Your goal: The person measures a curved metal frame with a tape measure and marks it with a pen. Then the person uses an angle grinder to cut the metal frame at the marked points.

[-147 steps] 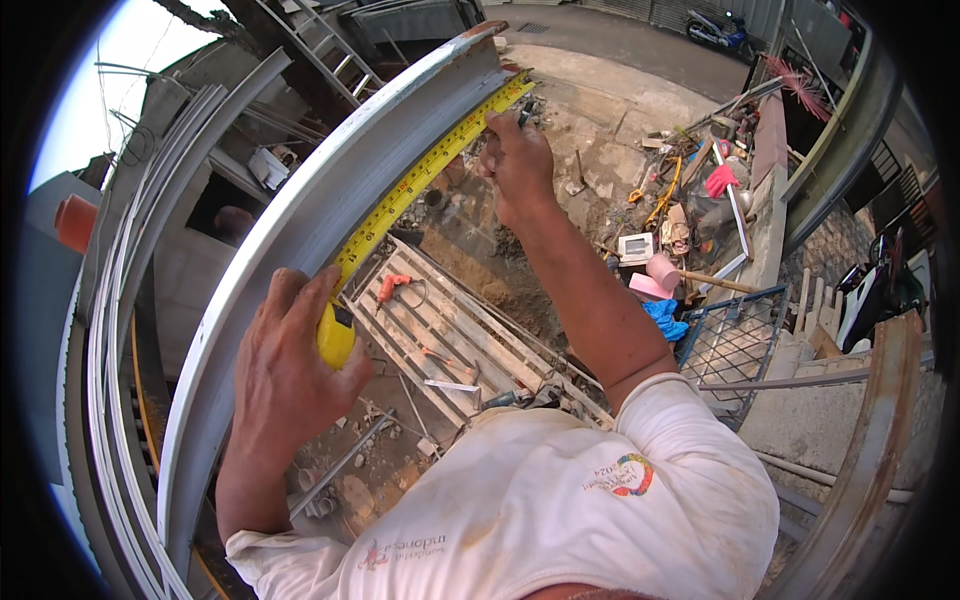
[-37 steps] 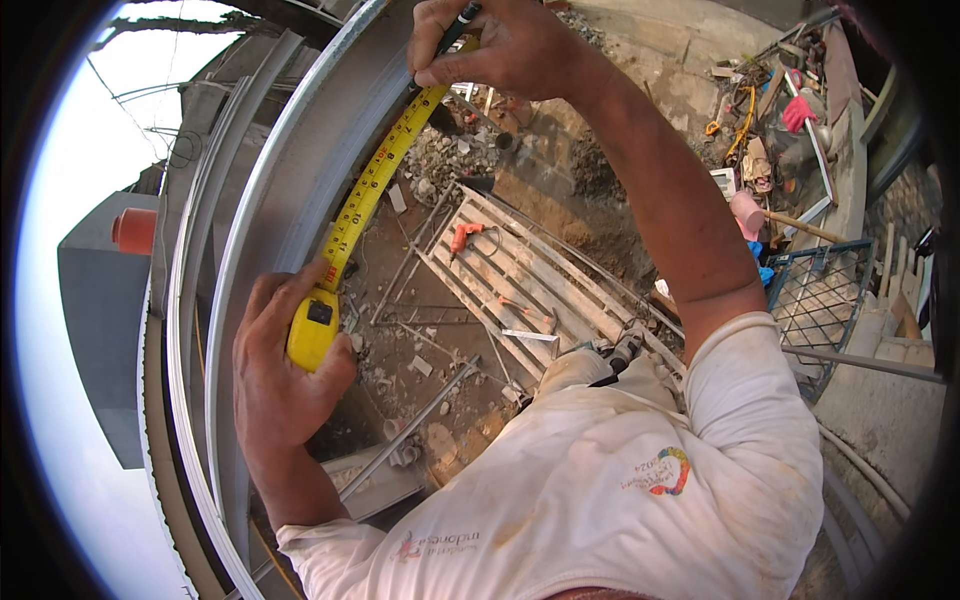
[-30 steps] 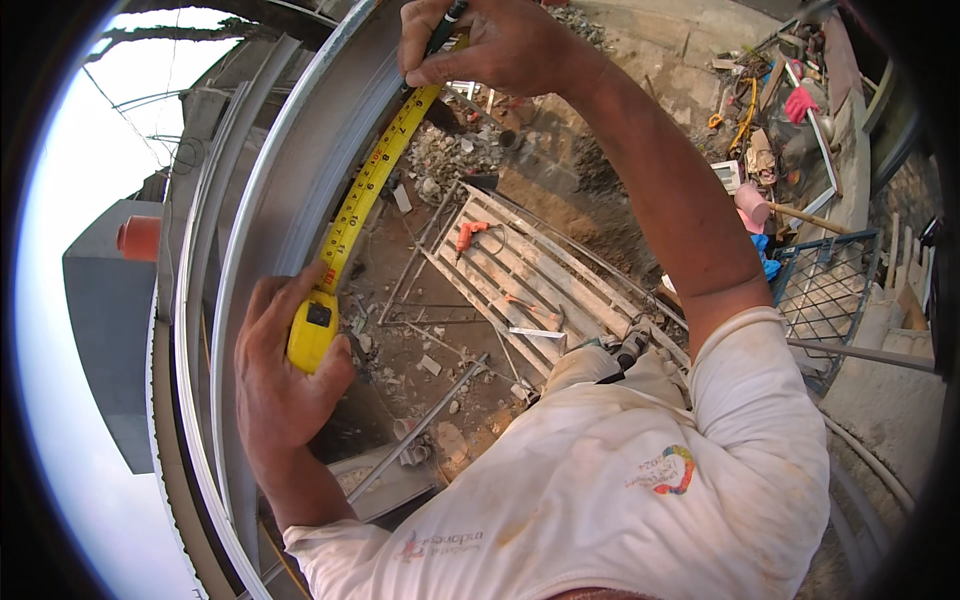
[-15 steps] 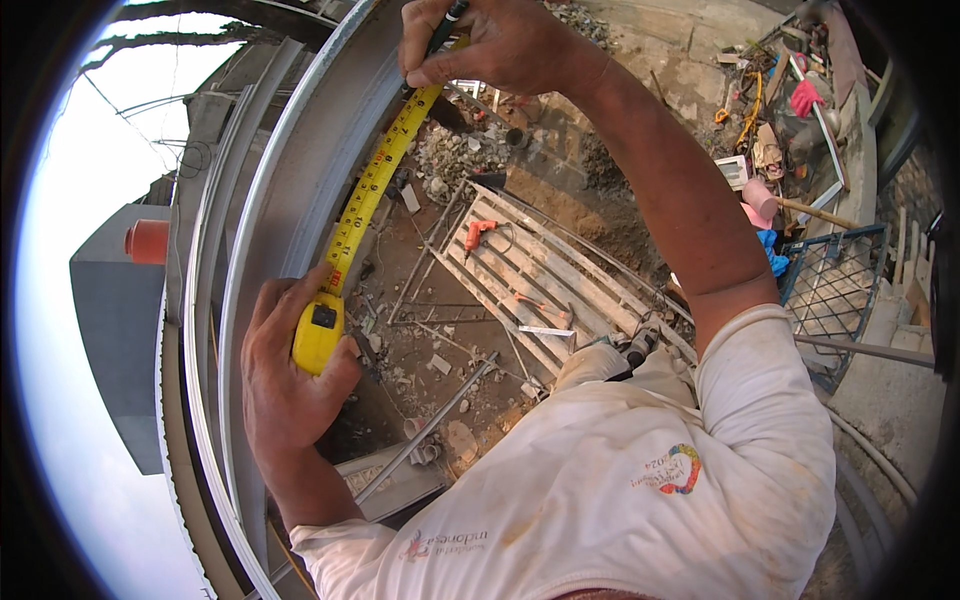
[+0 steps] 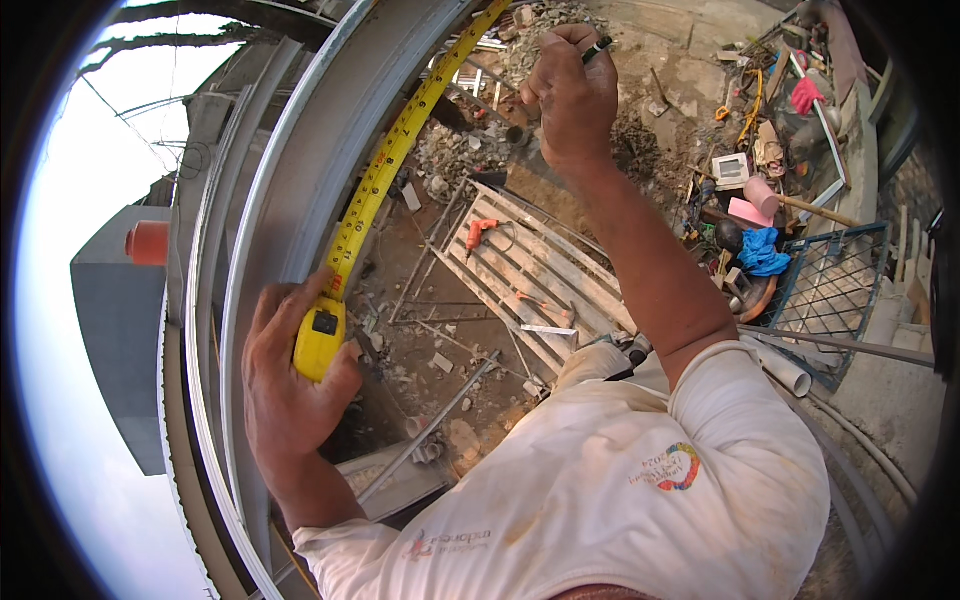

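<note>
My left hand (image 5: 292,400) grips a yellow tape measure case (image 5: 320,352) against a long grey steel beam (image 5: 305,175) that runs up the left of the view. The yellow tape blade (image 5: 385,160) stretches from the case along the beam's right side to the top edge. My right hand (image 5: 572,105) is closed on a black marker (image 5: 600,47), held out to the right of the tape and apart from it, over the ground below.
Below lies a slatted platform (image 5: 535,290) with an orange drill (image 5: 482,232) on it. Rubble, scrap, a blue plastic bag (image 5: 762,255) and a metal grille (image 5: 825,285) fill the right side. More metal rails (image 5: 210,200) curve along the left, near an orange cylinder (image 5: 147,242).
My right hand, with the marker, has left the beam and tape, swinging right and slightly down. The tape blade's upper part is uncovered. My left hand still holds the case in place.
</note>
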{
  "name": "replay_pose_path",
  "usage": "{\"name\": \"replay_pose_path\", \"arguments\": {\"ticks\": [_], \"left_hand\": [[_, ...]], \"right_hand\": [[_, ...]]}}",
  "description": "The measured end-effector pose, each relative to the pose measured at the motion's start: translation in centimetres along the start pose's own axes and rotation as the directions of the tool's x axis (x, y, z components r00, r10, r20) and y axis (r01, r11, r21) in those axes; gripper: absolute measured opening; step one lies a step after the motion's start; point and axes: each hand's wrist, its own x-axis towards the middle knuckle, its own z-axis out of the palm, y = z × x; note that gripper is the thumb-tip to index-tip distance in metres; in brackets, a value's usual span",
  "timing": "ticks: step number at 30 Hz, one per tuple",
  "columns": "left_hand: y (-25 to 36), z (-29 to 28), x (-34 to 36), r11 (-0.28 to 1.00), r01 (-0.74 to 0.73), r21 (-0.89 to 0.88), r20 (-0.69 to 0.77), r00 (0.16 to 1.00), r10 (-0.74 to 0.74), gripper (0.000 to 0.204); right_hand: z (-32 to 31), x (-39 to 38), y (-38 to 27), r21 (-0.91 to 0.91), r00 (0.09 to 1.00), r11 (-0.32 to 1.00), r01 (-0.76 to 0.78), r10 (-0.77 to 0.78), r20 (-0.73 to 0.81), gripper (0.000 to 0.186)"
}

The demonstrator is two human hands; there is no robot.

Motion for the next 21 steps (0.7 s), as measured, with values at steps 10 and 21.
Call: {"name": "replay_pose_path", "arguments": {"ticks": [10, 21], "left_hand": [[0.1, -0.2, 0.0, 0.999, 0.008, -0.040, 0.013, 1.000, -0.007, 0.063], [0.5, 0.0, -0.1, 0.997, 0.075, -0.032, 0.008, 0.997, -0.075, 0.069]], "right_hand": [[5.7, -2.7, 1.2, -0.047, 0.897, 0.896, -0.441, 0.442, 0.003, 0.020], [6.9, -2.6, 0.0, -0.114, 0.900, 0.893, -0.436, 0.433, -0.050, 0.026]]}}
